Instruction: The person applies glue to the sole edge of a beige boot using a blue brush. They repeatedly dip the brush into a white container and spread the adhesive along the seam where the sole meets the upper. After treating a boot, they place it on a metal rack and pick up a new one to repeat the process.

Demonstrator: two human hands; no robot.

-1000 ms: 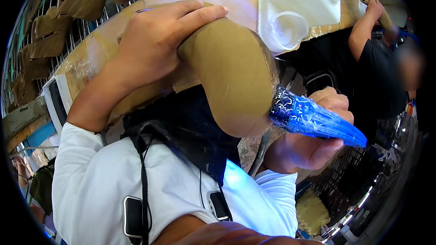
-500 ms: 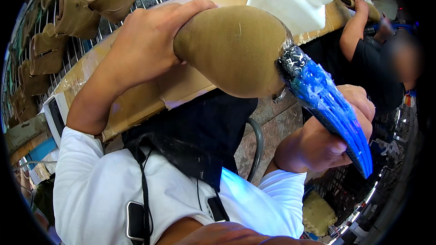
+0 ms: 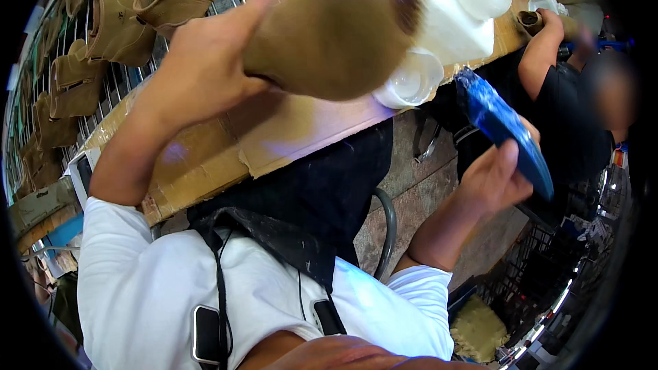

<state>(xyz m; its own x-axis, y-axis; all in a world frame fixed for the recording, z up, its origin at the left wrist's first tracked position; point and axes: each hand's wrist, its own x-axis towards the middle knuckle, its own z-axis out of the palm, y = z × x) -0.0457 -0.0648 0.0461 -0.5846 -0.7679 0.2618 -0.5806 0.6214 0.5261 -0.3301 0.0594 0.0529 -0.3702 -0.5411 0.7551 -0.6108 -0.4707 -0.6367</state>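
Note:
My left hand [image 3: 195,68] is wrapped round a tan boot [image 3: 319,38], held up over the cardboard-covered bench. The boot is blurred, and its far end shows a dark, shiny edge. In my right hand [image 3: 490,178] is a blue brush [image 3: 500,120], gripped by its handle and apart from the boot. Whitish, wet-looking paste coats the brush's dark upper end, which points up and to the left. Between boot and brush stands a white cup [image 3: 415,82] with pale stuff inside, partly hidden behind the boot.
A large white plastic container [image 3: 459,10] stands behind the cup on the cardboard [image 3: 274,140]. Several tan boots [image 3: 123,27] sit on a wire rack at the left. At the right, a co-worker in black [image 3: 569,103] holds another tan boot. A grey curved bar [image 3: 388,233] is below the bench.
The boot has moved up and slightly left, uncovering the white cup. My right hand has drawn the brush away from the boot's edge, and the brush has turned a little.

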